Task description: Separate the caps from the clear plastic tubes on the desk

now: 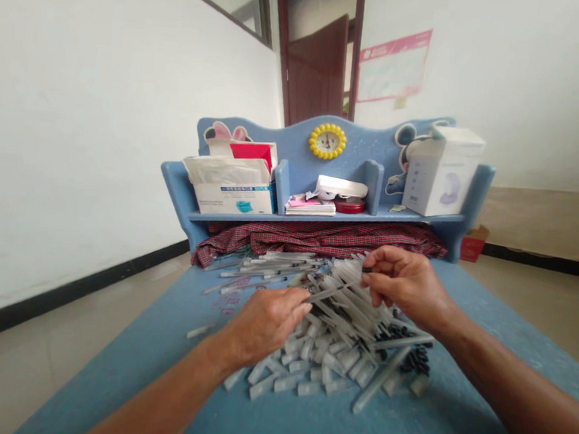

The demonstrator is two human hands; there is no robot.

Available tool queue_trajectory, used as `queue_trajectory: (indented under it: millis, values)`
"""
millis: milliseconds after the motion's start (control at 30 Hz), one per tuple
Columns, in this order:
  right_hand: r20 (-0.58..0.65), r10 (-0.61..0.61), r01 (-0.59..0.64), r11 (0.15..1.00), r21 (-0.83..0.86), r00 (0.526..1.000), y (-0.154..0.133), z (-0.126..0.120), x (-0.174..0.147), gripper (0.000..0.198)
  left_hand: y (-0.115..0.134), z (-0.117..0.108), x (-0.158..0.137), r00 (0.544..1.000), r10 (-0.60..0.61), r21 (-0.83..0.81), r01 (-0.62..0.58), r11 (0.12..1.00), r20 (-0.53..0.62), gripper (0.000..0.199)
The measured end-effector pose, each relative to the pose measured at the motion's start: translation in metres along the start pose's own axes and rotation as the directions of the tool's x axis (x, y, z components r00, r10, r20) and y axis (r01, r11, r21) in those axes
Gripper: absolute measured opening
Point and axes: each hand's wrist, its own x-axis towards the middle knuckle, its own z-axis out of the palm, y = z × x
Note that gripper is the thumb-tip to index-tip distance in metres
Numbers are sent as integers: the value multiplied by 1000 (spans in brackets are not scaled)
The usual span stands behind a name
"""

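Plainly, the line we care about most runs between our two hands: the slim clear tube [332, 291] sits in the left hand [267, 321], pinched near its close end, and leaves those fingertips toward two o'clock. The right hand [405, 281] lies out that same way from the left one, thumb and fingers closed on a small black piece [366, 270]. So the tube's long axis slants across the gap, its far end just beside the black piece (whether the two touch, we cannot tell).

The left hand is the nearer one, being on the tube itself; the right is close to the far tip only. Seen from our seat, the tube aims up and to the right, more sideways than away from us.

Under and around it on the blue desk [121, 381] we see a heap of similar pale tubes [357, 309], with short translucent caps [302, 366] toward six o'clock of the heap, and a bunch of black parts [416, 359] at about five o'clock from the right hand. Slim rods [270, 267] lie toward eleven o'clock of the heap.
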Motion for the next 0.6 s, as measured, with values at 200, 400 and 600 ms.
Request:
queue_trajectory:
  millis: [200,400,600]
  values:
    - [-232,-182,130,967,-220,956,-3,-14,5,13,-47,-24,4,962,-227,-15,232,973,154,31]
    - [-76,-395,263,731,-629,916,1,-6,-6,5,-58,-23,4,918,-366,0,371,929,154,33]
    - [99,-242,240,670,-702,965,-3,-1,-12,3,-34,-11,6,949,-294,-45,300,953,114,25]
